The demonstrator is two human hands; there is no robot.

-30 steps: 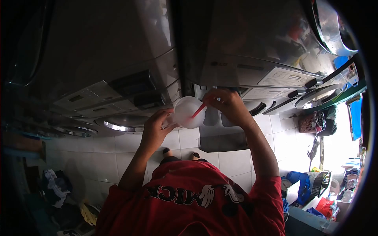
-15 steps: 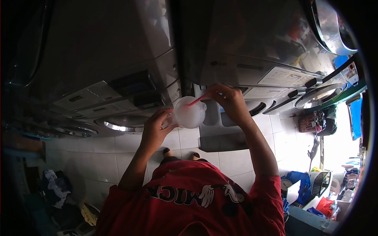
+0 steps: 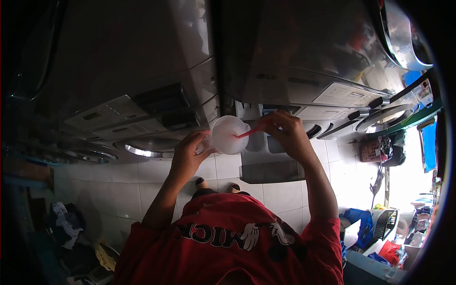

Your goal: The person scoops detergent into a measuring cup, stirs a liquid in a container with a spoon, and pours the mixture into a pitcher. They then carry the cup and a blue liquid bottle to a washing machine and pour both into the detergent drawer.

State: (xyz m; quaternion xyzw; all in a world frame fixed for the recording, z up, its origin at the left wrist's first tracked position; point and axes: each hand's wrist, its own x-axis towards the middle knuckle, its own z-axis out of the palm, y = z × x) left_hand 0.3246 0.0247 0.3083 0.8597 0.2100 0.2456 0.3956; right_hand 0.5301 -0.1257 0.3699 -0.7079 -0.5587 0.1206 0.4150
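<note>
A translucent white cup (image 3: 224, 141) hangs in front of the machines, its handle gripped by my left hand (image 3: 189, 151). My right hand (image 3: 288, 132) pinches a thin red stick or spoon (image 3: 253, 130), whose lower end is inside the cup. What the cup contains is whitish and cannot be made out clearly. Just behind and right of the cup, a grey detergent drawer (image 3: 270, 170) stands pulled out from the right machine (image 3: 285, 80), partly under my right hand.
Another machine (image 3: 142, 71) is on the left. Beyond the drawer, a round door (image 3: 387, 118) stands out at the right. A pink basket (image 3: 370, 150) and a blue bin (image 3: 370, 266) are farther right. Dark laundry (image 3: 66, 223) lies lower left. Tiled floor (image 3: 280, 194) shows below.
My right hand has moved slightly right and down. The red stick's end has shifted right and lower within the cup. My left hand and the cup have hardly moved.
</note>
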